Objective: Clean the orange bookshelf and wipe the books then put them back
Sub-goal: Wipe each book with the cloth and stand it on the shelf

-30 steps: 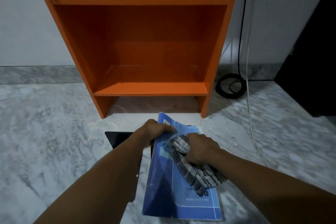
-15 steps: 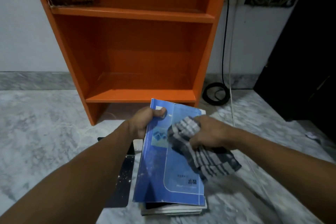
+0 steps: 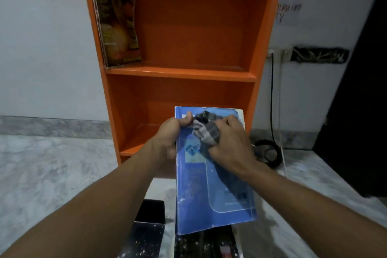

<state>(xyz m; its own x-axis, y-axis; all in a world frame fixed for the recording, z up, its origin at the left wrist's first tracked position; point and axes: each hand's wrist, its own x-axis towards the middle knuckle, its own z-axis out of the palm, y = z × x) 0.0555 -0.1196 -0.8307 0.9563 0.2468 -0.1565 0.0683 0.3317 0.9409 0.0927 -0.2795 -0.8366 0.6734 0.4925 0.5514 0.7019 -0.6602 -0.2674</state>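
The orange bookshelf point(image 3: 182, 73) stands against the wall ahead of me. A red magazine point(image 3: 117, 21) leans at the left of its upper shelf. In front of the lower shelf I hold a blue book point(image 3: 211, 190) lifted off the floor. My left hand point(image 3: 171, 132) grips the book's upper left edge. My right hand point(image 3: 230, 142) is closed on a grey striped cloth point(image 3: 206, 130) pressed against the top of the cover. The cover looks dusty near its left edge.
Dark books point(image 3: 207, 245) lie on the marble floor below the blue one, and a black one point(image 3: 146, 224) is to their left. A coiled black cable point(image 3: 270, 153) lies right of the shelf, running up to a wall socket point(image 3: 272, 52). Dark furniture point(image 3: 360, 111) stands at right.
Both hands have lifted the blue book from the stack up toward the shelf. The cloth has moved up to the top of the cover. My head has tilted upward.
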